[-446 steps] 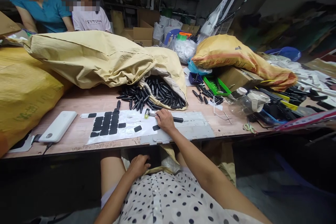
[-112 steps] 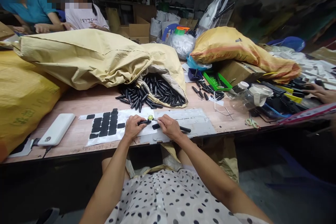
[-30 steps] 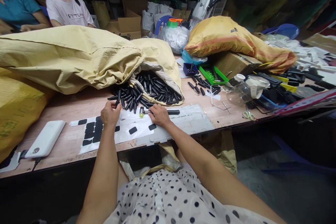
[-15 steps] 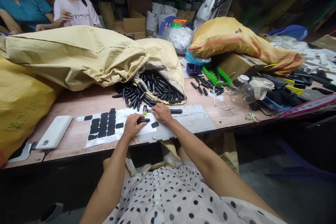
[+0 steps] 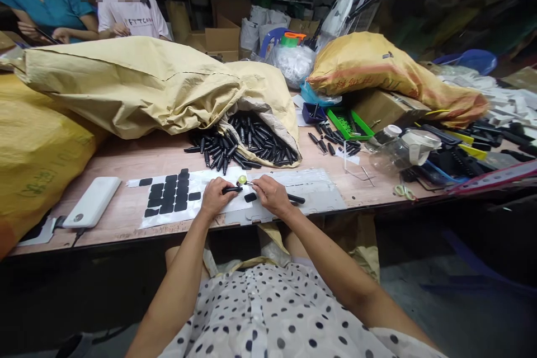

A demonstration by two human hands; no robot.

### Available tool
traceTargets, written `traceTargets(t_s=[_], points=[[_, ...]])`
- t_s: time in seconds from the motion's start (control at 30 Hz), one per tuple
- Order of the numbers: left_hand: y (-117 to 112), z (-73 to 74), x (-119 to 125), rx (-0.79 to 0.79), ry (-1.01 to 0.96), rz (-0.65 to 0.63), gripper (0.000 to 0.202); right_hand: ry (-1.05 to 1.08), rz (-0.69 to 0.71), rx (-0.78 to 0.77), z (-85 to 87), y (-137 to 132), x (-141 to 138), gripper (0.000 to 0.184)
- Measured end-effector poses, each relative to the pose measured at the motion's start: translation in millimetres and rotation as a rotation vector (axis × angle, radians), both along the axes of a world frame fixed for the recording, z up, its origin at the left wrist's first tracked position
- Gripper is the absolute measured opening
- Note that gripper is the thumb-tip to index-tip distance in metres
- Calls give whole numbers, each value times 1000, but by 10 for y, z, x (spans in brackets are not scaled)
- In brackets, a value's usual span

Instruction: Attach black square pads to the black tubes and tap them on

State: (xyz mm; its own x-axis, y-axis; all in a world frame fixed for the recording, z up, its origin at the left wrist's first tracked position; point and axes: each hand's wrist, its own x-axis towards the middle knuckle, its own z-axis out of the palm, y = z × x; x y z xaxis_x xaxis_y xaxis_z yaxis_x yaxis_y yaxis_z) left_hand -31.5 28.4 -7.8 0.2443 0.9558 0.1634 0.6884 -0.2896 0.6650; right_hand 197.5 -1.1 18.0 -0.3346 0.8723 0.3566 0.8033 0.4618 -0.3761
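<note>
My left hand (image 5: 213, 197) is closed around a black tapered plastic piece (image 5: 231, 189) lying low over the white sheet (image 5: 201, 183). Opposite it, my right hand (image 5: 271, 194) grips the shaft of a small mallet (image 5: 296, 198) with a black handle. The mallet's yellow-green face (image 5: 242, 179) is turned up close to the tip of the black piece. Between the hands lies a single black rounded pad (image 5: 250, 197). Left of my left hand, rows of similar black pads (image 5: 169, 193) rest on the white sheet.
A beige sack (image 5: 268, 84) spills a heap of black pieces (image 5: 222, 148). A white power bank (image 5: 92, 201) lies at left. At right are a green tray (image 5: 369, 133), a clear jug (image 5: 394, 154) and scissors (image 5: 405, 192). Two people (image 5: 59, 5) sit across the table.
My right hand has lifted the mallet off the table and drawn it slightly nearer, its yellow-green face now turned up. My left hand keeps its hold on the black piece. The view has shifted slightly.
</note>
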Motion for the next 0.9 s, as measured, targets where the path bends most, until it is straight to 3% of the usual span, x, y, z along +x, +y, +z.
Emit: traceTargets(t_s=[0.33, 0.43, 0.6, 0.9], points=[[3, 23, 17, -11, -1, 8, 10, -40, 43, -5, 39, 44, -178, 26], [3, 28, 24, -23, 11, 17, 10, -82, 59, -51, 4, 69, -219, 22], [-8, 16, 32, -9, -8, 14, 12, -51, -8, 6, -54, 230, -185, 24], [-26, 18, -13, -5, -12, -28, 11, -182, 19, 18, -198, 468, -175, 14]])
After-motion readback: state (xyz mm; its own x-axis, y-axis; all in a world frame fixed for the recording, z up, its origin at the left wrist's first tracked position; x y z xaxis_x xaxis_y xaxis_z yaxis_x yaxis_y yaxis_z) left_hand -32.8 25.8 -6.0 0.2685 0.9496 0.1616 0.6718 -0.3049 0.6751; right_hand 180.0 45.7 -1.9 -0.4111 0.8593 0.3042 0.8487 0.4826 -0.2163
